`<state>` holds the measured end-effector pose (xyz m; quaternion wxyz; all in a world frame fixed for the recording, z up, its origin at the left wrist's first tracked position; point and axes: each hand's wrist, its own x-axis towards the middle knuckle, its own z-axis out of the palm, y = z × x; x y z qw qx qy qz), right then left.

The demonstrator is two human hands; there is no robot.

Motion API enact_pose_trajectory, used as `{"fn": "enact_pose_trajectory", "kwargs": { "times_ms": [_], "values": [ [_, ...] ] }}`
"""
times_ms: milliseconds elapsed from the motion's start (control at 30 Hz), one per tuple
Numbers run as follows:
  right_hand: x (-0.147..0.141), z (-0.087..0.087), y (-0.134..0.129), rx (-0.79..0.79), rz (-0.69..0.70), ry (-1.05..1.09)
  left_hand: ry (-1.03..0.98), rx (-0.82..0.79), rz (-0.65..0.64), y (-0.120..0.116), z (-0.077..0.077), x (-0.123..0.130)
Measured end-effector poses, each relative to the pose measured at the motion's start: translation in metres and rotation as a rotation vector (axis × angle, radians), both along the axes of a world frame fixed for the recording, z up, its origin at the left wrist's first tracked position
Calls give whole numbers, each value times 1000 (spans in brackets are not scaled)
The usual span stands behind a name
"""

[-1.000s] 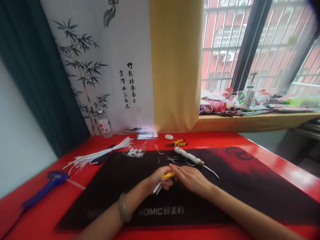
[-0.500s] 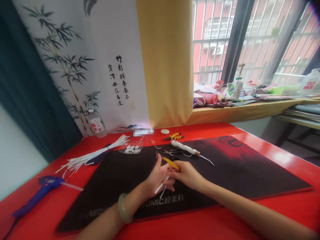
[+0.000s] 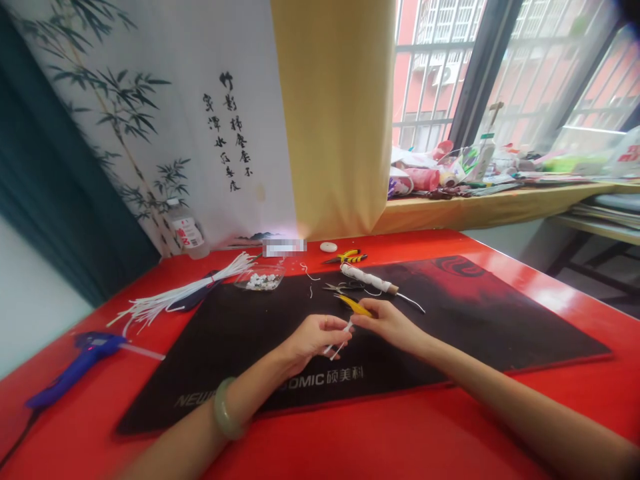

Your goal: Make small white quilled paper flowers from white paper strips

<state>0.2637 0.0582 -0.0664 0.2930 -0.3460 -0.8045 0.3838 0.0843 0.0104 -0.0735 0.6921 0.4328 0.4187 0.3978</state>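
Note:
My left hand (image 3: pixel 313 339) is closed, thumb and fingers pinching a thin white stick-like piece (image 3: pixel 338 351) whose ends poke out below the fingers. My right hand (image 3: pixel 387 325) is wrapped round yellow tweezers (image 3: pixel 356 305), their tips pointing up and to the left. Its fingertips meet the white piece beside the left thumb, so the two hands nearly touch. Both are above the black mat (image 3: pixel 250 347). Just beyond the tweezers lie dark-handled scissors (image 3: pixel 343 288), partly hidden.
A white cord roll (image 3: pixel 367 278) lies behind the right hand, near yellow-black pliers (image 3: pixel 350 257). Farther left are a clear tray (image 3: pixel 260 280) of small white pieces, a bundle of white stems (image 3: pixel 190 287) and a blue glue gun (image 3: pixel 75 370). A bottle (image 3: pixel 187 230) stands by the wall.
My left thumb has come down from upright and now pinches the white piece. My right hand has shifted slightly up and right with the tweezers. The camera view has tilted down a little.

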Motion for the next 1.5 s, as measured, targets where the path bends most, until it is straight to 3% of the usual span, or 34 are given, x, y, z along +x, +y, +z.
{"fn": "enact_pose_trajectory", "kwargs": {
  "times_ms": [167, 333, 567, 733, 933, 1167, 1500],
  "values": [
    [2, 7, -4, 64, -10, 11, 34, -19, -4, 2, -2, -2],
    [9, 17, -6, 193, -52, 15, -117, -17, 128, 7, -3, -8],
    [14, 27, -19, 487, -51, -94, -382, -18, 297, 3, 19, -10],
    [15, 29, -31, 785, -9, -213, -497, -39, 277, -3, 34, -7],
    [13, 26, -34, 1023, 31, -271, -542, -38, 213, -13, 36, 2],
    [13, 27, -37, 1132, 26, -282, -547, -34, 167, -20, 31, 9],
    [16, 27, -37, 1169, 20, -266, -552, -55, 174, -21, 29, 14]
  ]
}}
